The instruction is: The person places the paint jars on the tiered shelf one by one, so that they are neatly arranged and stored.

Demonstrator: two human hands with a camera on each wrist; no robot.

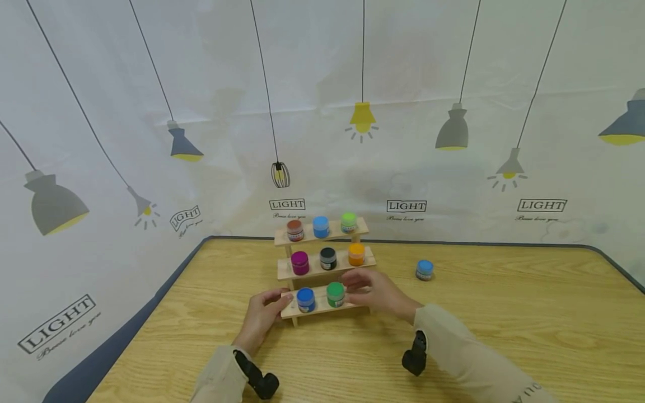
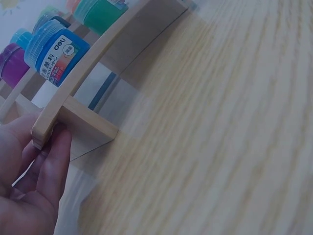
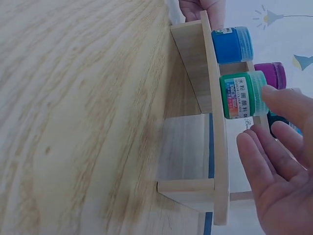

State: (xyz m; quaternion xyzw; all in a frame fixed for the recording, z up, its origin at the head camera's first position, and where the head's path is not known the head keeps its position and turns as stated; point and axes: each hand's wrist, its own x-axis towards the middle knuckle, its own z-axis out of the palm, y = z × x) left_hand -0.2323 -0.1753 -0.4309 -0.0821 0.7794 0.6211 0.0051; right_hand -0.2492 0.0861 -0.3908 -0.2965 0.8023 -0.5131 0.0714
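Observation:
A three-tier wooden rack (image 1: 314, 269) carries several small paint jars. My left hand (image 1: 261, 314) grips the left end of its lowest plank (image 2: 83, 81), thumb above and fingers curled beneath. On that plank stand a blue paint jar (image 1: 305, 300) and a green paint jar (image 1: 335, 294), both upright. My right hand (image 1: 375, 292) is at the right of the green jar, its thumb (image 3: 283, 100) right at the jar's lid and its other fingers loosely bent, apart from the jar. The right end of the lowest plank is partly hidden behind this hand.
Magenta (image 1: 299, 263), black (image 1: 328, 258) and orange (image 1: 356, 254) jars stand on the middle tier. Brown (image 1: 295, 230), light blue (image 1: 321, 227) and light green (image 1: 349, 223) ones are on top. Another blue jar (image 1: 424, 270) sits on the table (image 1: 504, 313), right of the rack.

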